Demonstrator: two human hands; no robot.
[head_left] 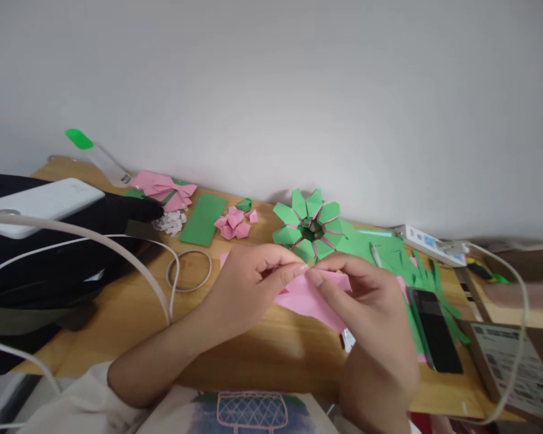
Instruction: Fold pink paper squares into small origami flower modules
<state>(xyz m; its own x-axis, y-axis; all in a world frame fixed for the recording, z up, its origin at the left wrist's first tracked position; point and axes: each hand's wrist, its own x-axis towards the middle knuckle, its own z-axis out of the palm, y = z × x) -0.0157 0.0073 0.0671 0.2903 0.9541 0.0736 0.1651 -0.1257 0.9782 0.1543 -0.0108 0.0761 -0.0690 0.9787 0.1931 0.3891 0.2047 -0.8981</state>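
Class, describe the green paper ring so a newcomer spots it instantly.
On the brown wooden table, find the left hand and right hand pinching a pink paper piece. Just beyond them sits the ring of green folded-paper petals. Its round, flower-like form sets it apart from the flat green paper rectangle further left.

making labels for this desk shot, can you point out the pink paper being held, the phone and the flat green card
Pink paper [311, 298]: head view, middle of its face.
Phone [435, 331]: head view, middle of its dark screen.
Green card [203, 220]: head view, centre of its top.
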